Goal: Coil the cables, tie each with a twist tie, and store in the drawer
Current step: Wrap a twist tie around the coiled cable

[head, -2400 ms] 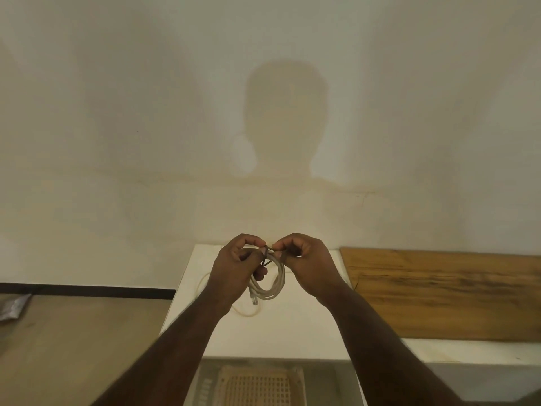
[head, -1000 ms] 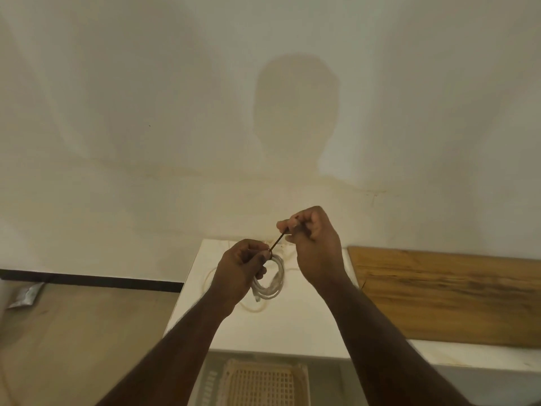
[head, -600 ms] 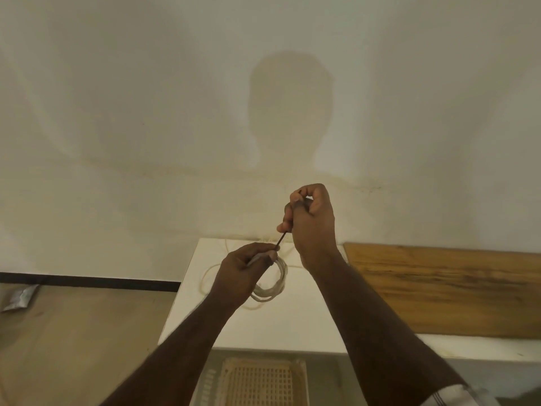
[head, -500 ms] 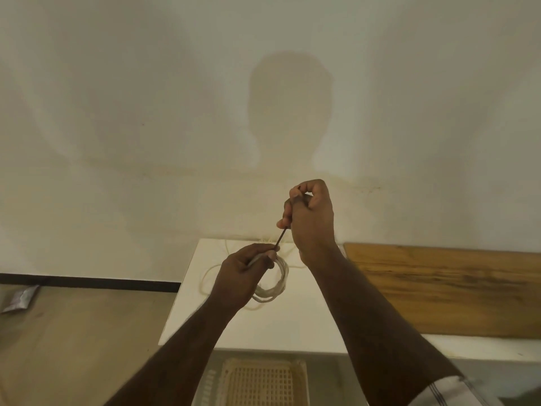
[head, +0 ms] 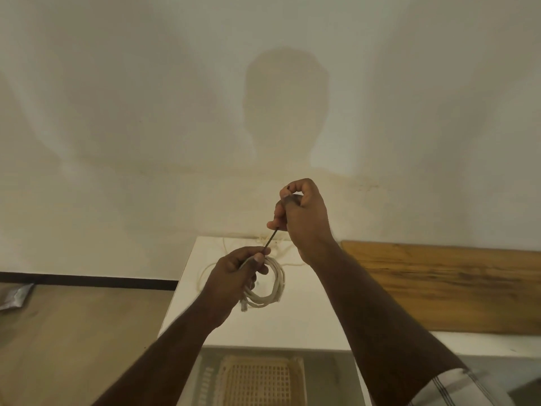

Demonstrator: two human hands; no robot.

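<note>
My left hand (head: 237,271) is gripping the coil (head: 270,284) above the worktop (head: 298,326) while my right hand (head: 298,213) is pinching the tie (head: 270,241) taut; overpulling risks slipping it off, loosening the loops.

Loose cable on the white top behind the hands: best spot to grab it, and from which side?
Judging by its pose, take the loose cable at the open arc lying left of the left hand, coming from above with a pinch. That stretch lies flat and bare on the white top. The part near the wall looks tangled and sits behind the right hand, so it's a poorer pick.
</note>
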